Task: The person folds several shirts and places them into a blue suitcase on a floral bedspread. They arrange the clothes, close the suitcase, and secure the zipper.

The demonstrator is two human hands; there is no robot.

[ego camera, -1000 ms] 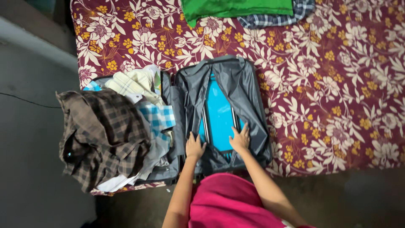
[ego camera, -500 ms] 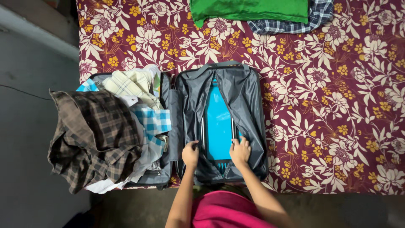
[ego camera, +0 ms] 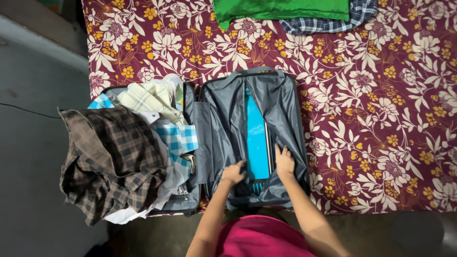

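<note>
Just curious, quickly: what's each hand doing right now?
Left hand: curled on the grey liner; grip unclear.
Right hand: open, flat on the liner.

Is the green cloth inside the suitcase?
No, the green cloth lies folded on the flowered bedspread, well above the open suitcase, on top of a checked cloth.
</note>
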